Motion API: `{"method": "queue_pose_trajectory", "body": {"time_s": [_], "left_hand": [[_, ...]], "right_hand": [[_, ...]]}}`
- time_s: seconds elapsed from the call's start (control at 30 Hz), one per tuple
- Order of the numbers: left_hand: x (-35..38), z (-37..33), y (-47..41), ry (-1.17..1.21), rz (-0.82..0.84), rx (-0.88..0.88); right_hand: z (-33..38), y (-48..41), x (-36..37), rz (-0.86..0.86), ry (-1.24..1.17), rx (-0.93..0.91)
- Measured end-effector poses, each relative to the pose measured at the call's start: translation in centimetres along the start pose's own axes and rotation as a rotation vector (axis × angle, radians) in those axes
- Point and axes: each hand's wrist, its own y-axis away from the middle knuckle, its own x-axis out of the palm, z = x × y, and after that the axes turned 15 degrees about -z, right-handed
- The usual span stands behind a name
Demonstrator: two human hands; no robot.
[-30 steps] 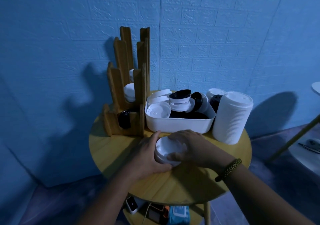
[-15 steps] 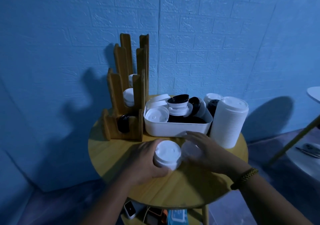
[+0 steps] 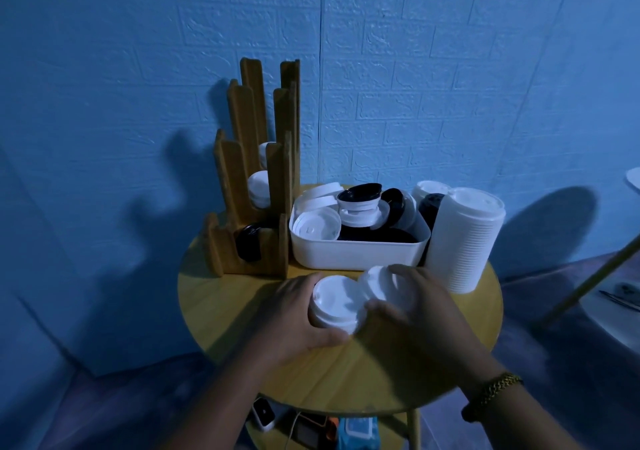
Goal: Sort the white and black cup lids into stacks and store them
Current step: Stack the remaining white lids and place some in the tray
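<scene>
My left hand grips a short stack of white lids that rests on the round wooden table. My right hand holds a single white lid, tilted and overlapping the stack's right edge. Behind them a white bin holds a jumble of white lids and black lids. A wooden slotted rack at the back left holds white lids in its upper slots and black lids in the lowest one.
A tall stack of white lids stands right of the bin, close to my right hand. More lids, white and black, sit behind it. Small devices lie on the shelf under the table. A blue brick wall is directly behind.
My right hand lifted off the stack, picked up a separate white lid beside it, and now brings it against the stack's right edge. My left hand has stayed on the stack.
</scene>
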Motion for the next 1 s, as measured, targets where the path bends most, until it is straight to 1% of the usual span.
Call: {"method": "queue_pose_trajectory", "body": {"time_s": [0.1,0.27,0.33,0.53,0.67,0.73,0.9,1.0], "left_hand": [[0.3,0.2,-0.2,-0.009,0.013,-0.008],[0.3,0.1,-0.3,-0.005,0.034,-0.046],[0.3,0.0,-0.3,-0.003,0.035,-0.06],[0.3,-0.1,-0.4,-0.019,0.025,-0.077],[0.2,0.0,-0.4,0.009,0.043,-0.08],[0.1,0.0,-0.3,0.017,0.042,-0.084],[0.0,0.1,-0.2,0.002,0.031,-0.055],[-0.1,0.0,-0.3,-0.006,0.014,-0.031]], "right_hand": [[2.3,0.2,1.4,0.078,-0.049,-0.076],[4.1,0.1,2.8,0.117,-0.086,-0.176],[3.8,0.1,2.9,0.139,-0.105,-0.188],[3.9,0.3,2.9,0.103,-0.111,-0.17],[3.5,-1.0,2.0,0.286,-0.099,-0.2],[3.3,-1.7,1.9,0.335,-0.064,-0.214],[3.7,-2.4,2.5,0.277,-0.018,-0.224],[3.5,-2.4,2.5,0.304,0.011,-0.254]]}}
